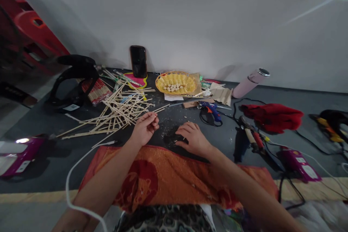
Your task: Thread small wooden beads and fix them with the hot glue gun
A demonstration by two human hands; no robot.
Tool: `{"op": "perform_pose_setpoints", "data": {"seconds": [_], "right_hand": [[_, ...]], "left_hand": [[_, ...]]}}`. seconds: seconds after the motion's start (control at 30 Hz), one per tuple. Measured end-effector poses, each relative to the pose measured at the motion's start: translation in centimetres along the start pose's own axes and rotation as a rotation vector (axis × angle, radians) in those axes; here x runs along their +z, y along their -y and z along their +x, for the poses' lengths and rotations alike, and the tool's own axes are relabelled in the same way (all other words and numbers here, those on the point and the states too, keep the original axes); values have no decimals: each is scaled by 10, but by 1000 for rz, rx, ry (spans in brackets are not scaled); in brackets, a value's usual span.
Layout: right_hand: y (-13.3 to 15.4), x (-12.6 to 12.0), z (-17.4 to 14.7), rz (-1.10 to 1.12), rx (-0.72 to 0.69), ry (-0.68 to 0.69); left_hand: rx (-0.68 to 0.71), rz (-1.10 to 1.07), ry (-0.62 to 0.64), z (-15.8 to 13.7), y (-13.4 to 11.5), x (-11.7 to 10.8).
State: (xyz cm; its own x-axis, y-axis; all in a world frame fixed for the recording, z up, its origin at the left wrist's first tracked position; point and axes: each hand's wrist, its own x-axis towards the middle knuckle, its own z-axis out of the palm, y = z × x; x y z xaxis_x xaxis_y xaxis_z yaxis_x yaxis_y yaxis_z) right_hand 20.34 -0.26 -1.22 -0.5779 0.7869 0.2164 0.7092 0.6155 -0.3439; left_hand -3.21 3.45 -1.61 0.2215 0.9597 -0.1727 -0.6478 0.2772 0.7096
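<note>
The head camera looks forward and down from close above the tabletop (221, 136) — left hand (145, 128) and right hand (195, 139) near frame centre, wall (174, 21) across the top.

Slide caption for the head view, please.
Left hand pinched and right hand loosely curled, amid loose wooden sticks, a yellow wicker basket and a blue hot-glue gun.

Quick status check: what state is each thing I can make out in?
Left hand: fingertips pinched; any held piece too small to identify
Right hand: loosely curled, gap between thumb and fingers
Sticks: loose, heaped crisscross
Basket: partly filled with small pale pieces
Glue gun: lying down, not held
Phone: propped up, screen dark
Red cloth: crumpled
Orange towel: spread, wrinkled
</note>
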Motion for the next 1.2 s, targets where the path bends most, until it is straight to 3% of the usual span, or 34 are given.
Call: {"op": "perform_pose_setpoints", "data": {"seconds": [0.13,0.33,0.47,0.63,0.77,0.93,1.07,1.2], "right_hand": [[2,6,3,-39,-7,-10],[-19,1,6,-90,165,-101],[-20,-1,10,-86,122,-65],[-46,-2,23,-110,208,-97],[-50,1,26,-109,188,-45],[-34,-11,6,-60,148,-4],[-39,-29,-24,2,302,-69],[-37,-24,-37,58,395,-6]], "left_hand": [[-2,8,12,0,1,-1],[0,14,26,1,1,-2],[-1,21,28,0,1,-1],[5,18,17,0,0,-1],[-5,26,17,1,0,-1],[-6,30,8,1,1,-2],[-7,61,44,-1,2,0],[-36,137,77,-4,7,5]]}}
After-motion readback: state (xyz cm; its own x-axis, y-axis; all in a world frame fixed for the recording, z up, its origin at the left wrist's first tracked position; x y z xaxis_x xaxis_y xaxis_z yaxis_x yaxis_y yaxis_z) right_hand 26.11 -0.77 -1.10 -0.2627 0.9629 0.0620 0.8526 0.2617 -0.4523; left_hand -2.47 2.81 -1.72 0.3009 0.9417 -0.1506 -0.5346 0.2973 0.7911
